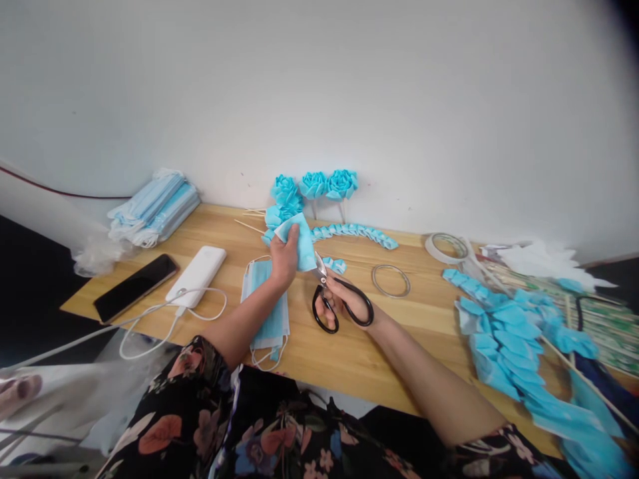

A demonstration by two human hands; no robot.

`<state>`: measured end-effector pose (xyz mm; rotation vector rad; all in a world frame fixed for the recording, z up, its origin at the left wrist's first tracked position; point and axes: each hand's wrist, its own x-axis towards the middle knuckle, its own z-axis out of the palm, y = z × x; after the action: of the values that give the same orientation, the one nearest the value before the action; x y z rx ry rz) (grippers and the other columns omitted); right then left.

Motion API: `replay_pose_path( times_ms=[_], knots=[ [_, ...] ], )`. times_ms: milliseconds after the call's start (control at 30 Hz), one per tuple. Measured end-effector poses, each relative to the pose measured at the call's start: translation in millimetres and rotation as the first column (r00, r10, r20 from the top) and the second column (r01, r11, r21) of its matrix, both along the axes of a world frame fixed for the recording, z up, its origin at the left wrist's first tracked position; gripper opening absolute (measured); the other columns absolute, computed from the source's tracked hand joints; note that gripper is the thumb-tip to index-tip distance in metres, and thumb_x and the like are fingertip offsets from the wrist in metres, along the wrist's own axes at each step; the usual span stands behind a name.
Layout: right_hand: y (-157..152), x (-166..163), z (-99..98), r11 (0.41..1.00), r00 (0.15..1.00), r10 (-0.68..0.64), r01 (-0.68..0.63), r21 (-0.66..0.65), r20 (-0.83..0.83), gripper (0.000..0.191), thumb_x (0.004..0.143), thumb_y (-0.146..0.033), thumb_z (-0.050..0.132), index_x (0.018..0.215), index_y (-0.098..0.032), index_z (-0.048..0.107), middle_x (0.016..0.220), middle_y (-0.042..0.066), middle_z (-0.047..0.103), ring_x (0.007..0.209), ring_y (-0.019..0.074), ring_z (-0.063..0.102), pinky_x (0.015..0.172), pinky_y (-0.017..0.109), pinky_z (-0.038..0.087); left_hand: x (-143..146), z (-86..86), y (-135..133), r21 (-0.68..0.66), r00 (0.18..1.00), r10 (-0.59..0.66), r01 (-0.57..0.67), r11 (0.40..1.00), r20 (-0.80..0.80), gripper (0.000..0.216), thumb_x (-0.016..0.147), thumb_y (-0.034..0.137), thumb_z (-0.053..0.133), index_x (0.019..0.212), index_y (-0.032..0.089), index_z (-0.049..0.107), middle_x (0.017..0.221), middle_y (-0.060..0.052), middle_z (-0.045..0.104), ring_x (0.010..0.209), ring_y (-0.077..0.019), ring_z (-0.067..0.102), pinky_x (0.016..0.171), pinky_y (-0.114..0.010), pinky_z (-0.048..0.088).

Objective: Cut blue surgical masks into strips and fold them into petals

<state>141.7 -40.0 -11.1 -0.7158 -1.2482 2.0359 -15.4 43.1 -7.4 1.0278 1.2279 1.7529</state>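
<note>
My left hand (285, 256) pinches a light-blue piece of mask fabric (306, 246) and holds it up over the table. My right hand (342, 293) grips black-handled scissors (320, 271), their blades at the lower right edge of the fabric. Beneath my left forearm lies a blue face mask (264, 299) with white ear loops. Just behind the fabric, a strip of folded blue petals (354, 233) curves along the table, and a short petal piece (334, 265) lies near the blades. Blue fabric flowers (314, 185) on sticks stand against the wall.
A stack of masks (154, 203) lies at the back left, near a phone (137, 286) and a white power bank (197, 273) with a cable. To the right are a wire ring (391, 281), a tape roll (448, 248) and a heap of blue petal strips (504, 339).
</note>
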Motion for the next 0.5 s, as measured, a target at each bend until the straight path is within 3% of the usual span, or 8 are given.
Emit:
replay_pose_path(
  times_ms=[233, 400, 500],
  knots=[
    [0.2, -1.1, -0.6, 0.997, 0.997, -0.072, 0.072, -0.004, 0.007, 0.053, 0.088, -0.06, 0.053, 0.123, -0.021, 0.046, 0.067, 0.001, 0.068, 0.041, 0.0128, 0.055, 0.039, 0.024, 0.05, 0.1, 2.7, 1.9, -0.077, 0.993, 0.034, -0.025, 0.997, 0.115, 0.038, 0.081, 0.05, 0.064, 0.1, 0.017, 0.068, 0.105, -0.008, 0.072, 0.098, -0.0207, 0.066, 0.087, -0.031, 0.051],
    [-0.3, -1.2, -1.2, 0.998, 1.0, -0.029, 0.029, 0.051, 0.006, 0.062, 0.09, -0.06, 0.051, 0.136, -0.022, 0.037, 0.068, 0.0, 0.069, 0.042, 0.0136, 0.057, 0.039, 0.024, 0.05, 1.3, 1.1, 0.9, -0.076, 0.994, 0.015, -0.006, 0.997, 0.11, 0.041, 0.08, 0.052, 0.064, 0.098, 0.016, 0.068, 0.101, -0.009, 0.072, 0.096, -0.0222, 0.066, 0.086, -0.033, 0.051],
    [0.1, -1.4, -2.5, 0.998, 0.999, -0.034, 0.034, 0.045, -0.003, 0.055, 0.091, -0.058, 0.05, 0.132, -0.022, 0.038, 0.068, 0.0, 0.068, 0.042, 0.0135, 0.056, 0.039, 0.024, 0.049, 1.9, -0.4, 0.3, -0.063, 0.995, 0.005, 0.001, 0.998, 0.099, 0.043, 0.079, 0.053, 0.065, 0.099, 0.015, 0.068, 0.1, -0.008, 0.073, 0.097, -0.0221, 0.066, 0.087, -0.032, 0.051]
  ],
)
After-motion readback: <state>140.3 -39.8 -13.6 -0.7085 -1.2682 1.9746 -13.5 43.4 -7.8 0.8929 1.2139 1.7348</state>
